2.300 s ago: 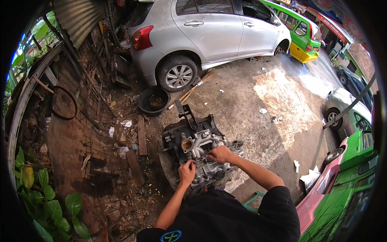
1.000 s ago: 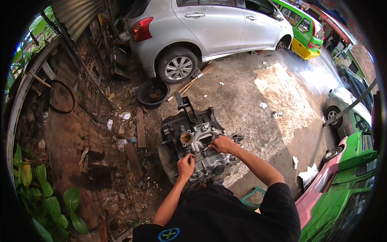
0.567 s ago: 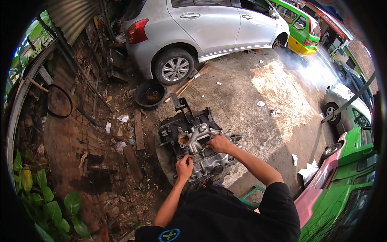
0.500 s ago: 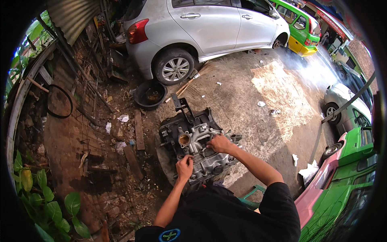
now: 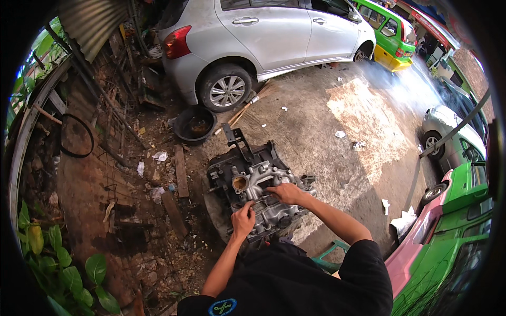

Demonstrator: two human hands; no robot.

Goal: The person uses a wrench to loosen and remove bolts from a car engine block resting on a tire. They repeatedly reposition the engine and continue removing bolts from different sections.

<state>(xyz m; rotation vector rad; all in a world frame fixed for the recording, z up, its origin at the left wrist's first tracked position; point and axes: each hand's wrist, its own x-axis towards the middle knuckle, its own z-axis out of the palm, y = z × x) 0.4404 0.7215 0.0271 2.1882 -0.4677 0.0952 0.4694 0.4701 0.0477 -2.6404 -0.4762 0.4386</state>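
A car engine (image 5: pixel 282 213) stands on the ground before me, with a silver-grey intake manifold (image 5: pixel 258 181) across its top and a round brown-rimmed opening facing up. My left hand (image 5: pixel 243 220) is at the engine's near left edge, thumb and fingers pinched together; anything between them is too small to make out. Over the right part of the manifold, my right hand (image 5: pixel 287 193) reaches in with curled fingers, its fingertips down by the metal. Whether they grip a part there is hidden. A black bracket (image 5: pixel 238 139) sticks up from the engine's far side.
Beyond the engine are a black basin (image 5: pixel 195 125), a broom (image 5: pixel 245 110) and a silver car (image 5: pixel 269 37). Wood planks (image 5: pixel 181 171) and litter lie to the left. A green plastic stool (image 5: pixel 331 255) stands close at my right, and a pink and green vehicle (image 5: pixel 443 231) farther right.
My left hand has risen slightly toward the manifold. My right hand has shifted a little left and down over the engine. The view has moved slightly.
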